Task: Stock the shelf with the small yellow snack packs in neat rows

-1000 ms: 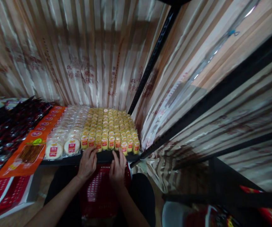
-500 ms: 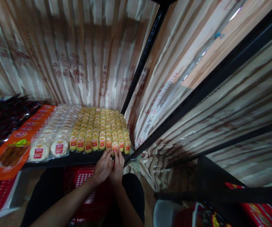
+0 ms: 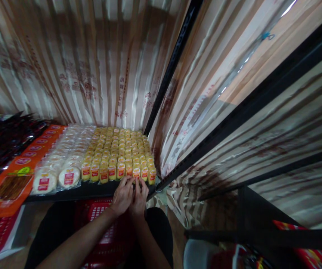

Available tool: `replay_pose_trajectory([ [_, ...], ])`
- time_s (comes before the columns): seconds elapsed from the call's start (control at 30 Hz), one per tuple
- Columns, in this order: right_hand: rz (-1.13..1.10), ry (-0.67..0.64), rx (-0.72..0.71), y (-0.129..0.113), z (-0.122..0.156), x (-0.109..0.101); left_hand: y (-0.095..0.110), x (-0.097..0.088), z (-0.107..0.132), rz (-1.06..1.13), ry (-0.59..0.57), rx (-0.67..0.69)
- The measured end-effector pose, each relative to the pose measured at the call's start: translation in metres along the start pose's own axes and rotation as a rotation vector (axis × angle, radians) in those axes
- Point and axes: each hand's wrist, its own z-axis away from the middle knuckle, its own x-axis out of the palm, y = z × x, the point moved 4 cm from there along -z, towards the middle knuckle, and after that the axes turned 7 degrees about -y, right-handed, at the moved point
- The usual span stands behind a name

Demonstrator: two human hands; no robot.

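Rows of small yellow packaged cakes [image 3: 121, 170] with red labels stand on the dark shelf [image 3: 93, 186]. At the front row's right part, my left hand [image 3: 122, 196] and my right hand [image 3: 139, 198] are side by side, almost touching. Their fingers are bent and closed together at the lower part of one yellow packaged cake [image 3: 136, 172], whose label shows above the fingertips. The bottom of that cake is hidden by my fingers.
To the left are two rows of round white wrapped cakes [image 3: 70, 176], an orange snack bag [image 3: 26, 160] and dark shiny packets [image 3: 6, 145]. Below the shelf sits a red basket [image 3: 96, 211]. A black post [image 3: 175, 63] and a slanting black bar [image 3: 228, 116] border the right side.
The view has shifted slightly. Both hands stay at the same front cake, with almost no visible movement.
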Motion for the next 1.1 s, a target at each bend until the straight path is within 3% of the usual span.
replay_pose_trajectory([
  [0.63,0.045,-0.021,-0.051,0.008,-0.004,0.01,-0.018,0.014,-0.002,-0.133,0.081,0.118],
  [1.1,-0.074,0.04,-0.071,0.003,-0.002,-0.01,-0.011,0.012,0.006,-0.183,0.099,0.217],
])
